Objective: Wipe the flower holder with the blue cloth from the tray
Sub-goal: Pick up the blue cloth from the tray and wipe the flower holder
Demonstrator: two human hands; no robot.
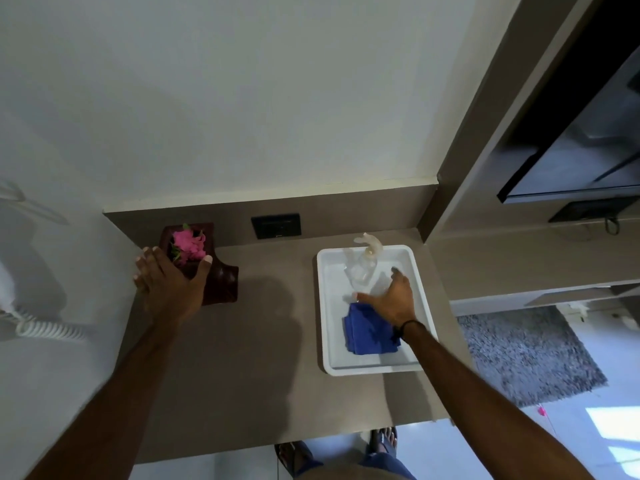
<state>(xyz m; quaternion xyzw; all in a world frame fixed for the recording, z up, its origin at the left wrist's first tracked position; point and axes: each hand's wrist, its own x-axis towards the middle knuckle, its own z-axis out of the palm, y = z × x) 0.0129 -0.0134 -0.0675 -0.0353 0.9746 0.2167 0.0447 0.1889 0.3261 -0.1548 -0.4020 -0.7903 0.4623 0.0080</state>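
Observation:
A dark brown wooden flower holder [221,282] with pink flowers [188,243] stands at the back left of the grey counter. My left hand [169,287] is spread open over its left and front side, thumb by the flowers, and appears to touch it. A folded blue cloth [365,332] lies in the near half of a white tray [327,308] on the right. My right hand [391,299] hovers open over the tray, fingers spread just above the cloth's far edge. I cannot see whether it touches the cloth.
A clear spray bottle [363,263] stands at the tray's far end, just beyond my right fingers. A dark socket plate [276,225] is on the back panel. A white coiled cord [48,329] hangs at left. The counter's front edge [311,441] is near my feet.

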